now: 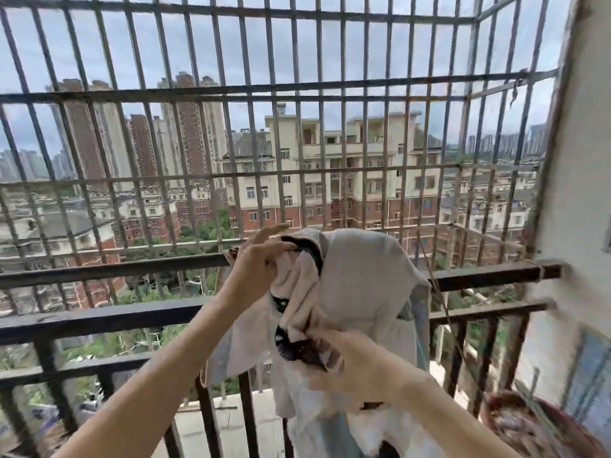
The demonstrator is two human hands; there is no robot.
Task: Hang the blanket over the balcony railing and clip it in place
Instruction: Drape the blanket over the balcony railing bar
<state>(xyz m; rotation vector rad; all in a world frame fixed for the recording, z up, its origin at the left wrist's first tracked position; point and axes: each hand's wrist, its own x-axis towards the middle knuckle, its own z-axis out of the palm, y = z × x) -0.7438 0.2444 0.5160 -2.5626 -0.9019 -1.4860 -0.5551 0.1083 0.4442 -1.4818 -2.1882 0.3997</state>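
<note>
At the left of the frame the dark top bar of the balcony railing [109,271] runs level across toward the centre, with a second bar and upright posts below it and a tall cage of thin metal bars [231,97] beyond, through which apartment blocks and grey sky show. Moving in to the centre, the left hand [261,256] is raised at rail height, fingers partly spread with the thumb and forefingers nipping a dark-patterned edge of the blanket [360,285] just at the bar. The blanket itself, pale with black markings, is bunched rather than spread: it humps over the top rail at centre-right and hangs straight down, its long run vertical, crossing the rail. Lower and a little right, the right hand [353,361] is closed on a gathered fold with a dark print, nearer the viewer than the left. So the cloth lies between the two hands, and I'd judge the next move is to draw it sideways along the rail; the left hand is the better placed for that. No clip is visible to me. At the far right stand a pale wall [575,200] and, bottom corner, a blurred brownish basket [529,428].
</note>
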